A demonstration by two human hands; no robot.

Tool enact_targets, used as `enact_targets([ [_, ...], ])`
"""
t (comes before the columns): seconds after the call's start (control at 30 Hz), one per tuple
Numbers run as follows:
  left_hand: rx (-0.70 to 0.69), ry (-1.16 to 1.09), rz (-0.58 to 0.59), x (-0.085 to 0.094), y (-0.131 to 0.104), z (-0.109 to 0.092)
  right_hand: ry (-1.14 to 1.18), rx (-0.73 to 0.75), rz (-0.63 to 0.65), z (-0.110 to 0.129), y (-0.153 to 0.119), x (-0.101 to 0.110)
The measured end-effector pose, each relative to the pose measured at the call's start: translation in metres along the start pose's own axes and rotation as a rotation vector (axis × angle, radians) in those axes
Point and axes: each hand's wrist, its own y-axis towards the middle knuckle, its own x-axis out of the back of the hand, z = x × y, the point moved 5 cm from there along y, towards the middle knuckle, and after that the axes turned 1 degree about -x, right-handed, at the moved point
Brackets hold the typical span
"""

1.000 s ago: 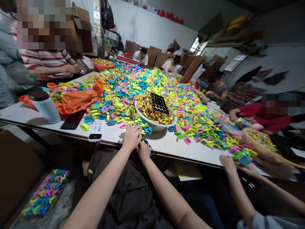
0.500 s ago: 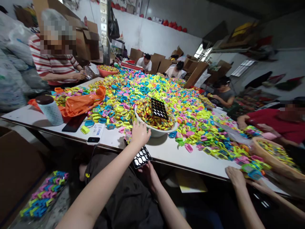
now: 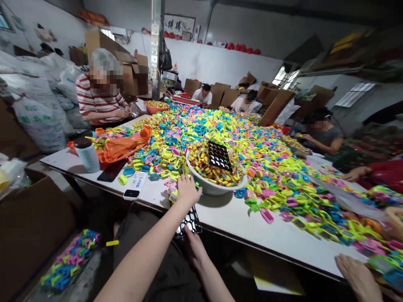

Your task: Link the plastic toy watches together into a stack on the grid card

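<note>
Two-handed, apparently arranging plastic toys (image 3: 173,196) at the black tray (image 3: 192,218), across the near edge of the bench (image 3: 231,216). Gripping the tray with the right hand (image 3: 194,244); reaching with the left hand (image 3: 188,191), fingers partly spread, cannot tell if holding anything. Probably calls next for steadiness. Bare room along that edge, right of the bowl (image 3: 217,190).

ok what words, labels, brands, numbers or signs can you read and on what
No text reads surely.
White framed wall sign: large black characters, too blurred.
White plastic sack: green print, too blurred.
White rectangular device with black screen: tiny print, too small.
</note>
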Motion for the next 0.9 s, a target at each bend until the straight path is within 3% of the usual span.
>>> enact_targets([
  [0.1,0.009,0.007,0.085,0.004,0.005,-0.003,0.067,-0.067,0.098,-0.003,0.001,-0.005],
  [0.2,-0.025,0.031,0.175,0.009,0.010,-0.013,0.067,-0.083,0.095,-0.010,0.002,-0.006],
  [0.3,-0.081,0.021,0.175,0.011,0.008,-0.024,0.019,-0.069,0.054,-0.020,-0.001,-0.006],
  [0.5,-0.027,0.009,0.184,-0.008,-0.010,-0.024,-0.048,-0.194,0.036,-0.035,-0.016,-0.003],
  [0.67,-0.036,-0.039,0.207,0.011,-0.015,-0.023,-0.116,-0.221,0.040,-0.026,-0.022,-0.005],
  [0.8,-0.039,-0.067,-0.016,0.036,-0.015,-0.002,-0.168,-0.235,0.041,-0.026,-0.024,-0.004],
  [0.9,0.083,-0.065,-0.049,0.025,-0.016,0.028,-0.213,-0.219,0.014,-0.025,-0.023,-0.001],
])
